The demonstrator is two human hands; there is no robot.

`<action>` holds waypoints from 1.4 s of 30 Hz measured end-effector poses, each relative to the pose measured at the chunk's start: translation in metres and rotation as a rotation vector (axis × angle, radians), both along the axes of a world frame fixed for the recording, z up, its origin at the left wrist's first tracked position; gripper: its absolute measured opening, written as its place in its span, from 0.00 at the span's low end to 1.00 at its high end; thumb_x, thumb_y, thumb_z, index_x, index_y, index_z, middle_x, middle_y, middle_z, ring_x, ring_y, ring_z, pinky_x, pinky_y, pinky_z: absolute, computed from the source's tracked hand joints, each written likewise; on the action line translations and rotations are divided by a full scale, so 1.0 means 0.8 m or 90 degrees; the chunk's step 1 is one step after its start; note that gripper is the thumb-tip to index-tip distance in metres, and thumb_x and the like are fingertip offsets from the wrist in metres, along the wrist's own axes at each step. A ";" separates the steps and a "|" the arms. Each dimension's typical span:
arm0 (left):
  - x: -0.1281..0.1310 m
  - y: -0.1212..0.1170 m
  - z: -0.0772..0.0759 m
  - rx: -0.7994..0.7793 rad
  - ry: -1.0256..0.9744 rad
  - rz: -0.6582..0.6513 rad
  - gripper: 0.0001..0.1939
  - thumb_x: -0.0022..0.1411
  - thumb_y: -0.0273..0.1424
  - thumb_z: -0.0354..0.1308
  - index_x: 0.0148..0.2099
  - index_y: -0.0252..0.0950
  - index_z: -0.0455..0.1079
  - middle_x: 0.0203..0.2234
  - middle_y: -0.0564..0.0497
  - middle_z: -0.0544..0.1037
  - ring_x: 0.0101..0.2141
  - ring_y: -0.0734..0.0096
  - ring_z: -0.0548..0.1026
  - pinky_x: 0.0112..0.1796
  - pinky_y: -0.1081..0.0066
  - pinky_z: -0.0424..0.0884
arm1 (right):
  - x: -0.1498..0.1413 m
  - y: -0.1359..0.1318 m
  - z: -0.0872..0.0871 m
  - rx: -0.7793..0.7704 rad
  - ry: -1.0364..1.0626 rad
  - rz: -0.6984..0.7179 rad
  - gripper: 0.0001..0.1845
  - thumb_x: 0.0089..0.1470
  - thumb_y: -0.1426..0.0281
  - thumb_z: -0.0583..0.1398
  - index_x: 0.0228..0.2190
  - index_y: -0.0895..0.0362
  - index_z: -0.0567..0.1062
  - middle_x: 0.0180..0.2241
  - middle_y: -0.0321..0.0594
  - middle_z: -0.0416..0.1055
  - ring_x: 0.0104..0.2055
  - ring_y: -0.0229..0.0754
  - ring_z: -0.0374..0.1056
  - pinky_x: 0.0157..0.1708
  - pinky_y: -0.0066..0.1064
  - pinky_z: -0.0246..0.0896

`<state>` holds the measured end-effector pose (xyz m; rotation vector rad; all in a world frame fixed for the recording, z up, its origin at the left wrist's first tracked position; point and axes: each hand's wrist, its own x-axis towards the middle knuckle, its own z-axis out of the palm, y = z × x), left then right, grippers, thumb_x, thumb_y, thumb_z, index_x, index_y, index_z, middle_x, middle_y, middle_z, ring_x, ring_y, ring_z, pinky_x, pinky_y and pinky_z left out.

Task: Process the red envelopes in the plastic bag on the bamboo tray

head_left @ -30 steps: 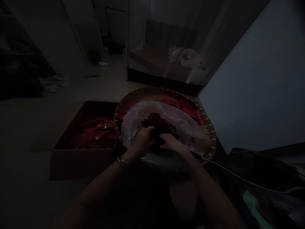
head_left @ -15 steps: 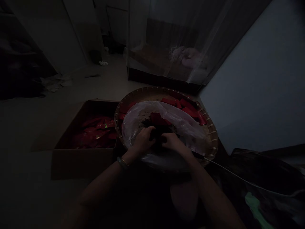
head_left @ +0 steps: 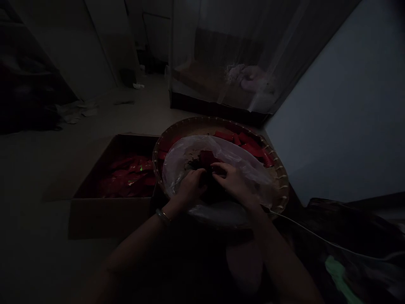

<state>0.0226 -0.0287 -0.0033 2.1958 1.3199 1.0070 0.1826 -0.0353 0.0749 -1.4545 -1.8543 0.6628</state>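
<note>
The light is very dim. My left hand point(head_left: 193, 182) is closed with curled fingers over dark contents inside a clear plastic bag point(head_left: 177, 158); what it grips is lost in shadow. My right hand point(head_left: 232, 180) reaches in from the other side, fingers bent but apart, its tips close to a red packet point(head_left: 206, 157). Whether they touch the packet cannot be made out. The bag lies opened out in a round woven bamboo tray point(head_left: 282, 179). More red packets point(head_left: 251, 148) lie in the tray along its far right side.
A cardboard box point(head_left: 95, 217) holding many shiny red packets point(head_left: 126, 173) stands left of the tray. A white cord point(head_left: 316, 234) runs from the tray to the right. Behind is a bed with a sheer net point(head_left: 221, 50); a pale wall point(head_left: 344, 101) rises at right.
My right hand has moved slightly up and forward, and its fingers have gone from curled to more stretched, nearer the red packet. My left hand has stayed almost in place.
</note>
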 end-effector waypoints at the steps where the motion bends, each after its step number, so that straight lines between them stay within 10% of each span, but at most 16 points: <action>1: 0.000 0.000 0.001 -0.001 0.000 -0.003 0.26 0.50 0.24 0.60 0.52 0.37 0.61 0.43 0.46 0.72 0.45 0.62 0.70 0.45 0.63 0.68 | 0.000 -0.002 -0.003 0.014 -0.024 0.007 0.15 0.47 0.76 0.60 0.40 0.56 0.74 0.40 0.41 0.74 0.39 0.39 0.71 0.39 0.31 0.67; 10: -0.004 0.003 0.005 -0.063 -0.131 -0.034 0.36 0.47 0.31 0.65 0.58 0.35 0.57 0.47 0.43 0.71 0.49 0.59 0.68 0.49 0.59 0.64 | 0.001 0.003 -0.028 -0.034 -0.191 -0.006 0.09 0.50 0.75 0.58 0.34 0.57 0.77 0.37 0.42 0.76 0.40 0.42 0.70 0.44 0.33 0.61; 13: -0.008 0.009 0.006 -0.234 -0.272 -0.087 0.44 0.46 0.34 0.66 0.62 0.35 0.51 0.49 0.41 0.71 0.48 0.58 0.70 0.46 0.62 0.67 | 0.023 0.005 -0.013 -0.063 -0.086 -0.001 0.10 0.50 0.71 0.58 0.35 0.56 0.77 0.35 0.40 0.77 0.37 0.42 0.71 0.40 0.32 0.63; 19: -0.013 0.010 0.009 -0.567 -0.315 -0.244 0.24 0.46 0.36 0.65 0.45 0.29 0.72 0.29 0.50 0.77 0.29 0.69 0.73 0.30 0.74 0.66 | 0.046 0.002 0.001 -0.111 0.017 0.072 0.10 0.48 0.67 0.60 0.33 0.58 0.78 0.33 0.38 0.77 0.34 0.41 0.70 0.36 0.29 0.62; 30: -0.012 0.002 0.019 -0.561 -0.304 -0.190 0.22 0.44 0.35 0.66 0.41 0.29 0.73 0.25 0.53 0.76 0.25 0.74 0.70 0.27 0.77 0.63 | 0.039 0.002 0.000 -0.139 -0.050 0.116 0.14 0.46 0.60 0.62 0.28 0.58 0.78 0.27 0.36 0.75 0.29 0.39 0.67 0.28 0.26 0.57; 37: -0.011 0.001 0.020 -0.590 -0.311 -0.188 0.22 0.43 0.34 0.65 0.42 0.29 0.72 0.24 0.54 0.74 0.22 0.76 0.68 0.23 0.78 0.60 | 0.060 0.006 0.002 -0.127 0.046 -0.023 0.16 0.44 0.57 0.62 0.23 0.59 0.75 0.17 0.33 0.67 0.18 0.35 0.62 0.19 0.26 0.55; 42: -0.007 -0.001 0.021 -0.569 -0.312 -0.164 0.22 0.43 0.34 0.65 0.41 0.29 0.72 0.25 0.53 0.75 0.25 0.74 0.70 0.26 0.77 0.63 | 0.049 0.007 -0.012 -0.036 0.109 -0.108 0.24 0.43 0.56 0.63 0.39 0.58 0.73 0.30 0.39 0.73 0.26 0.38 0.67 0.23 0.27 0.61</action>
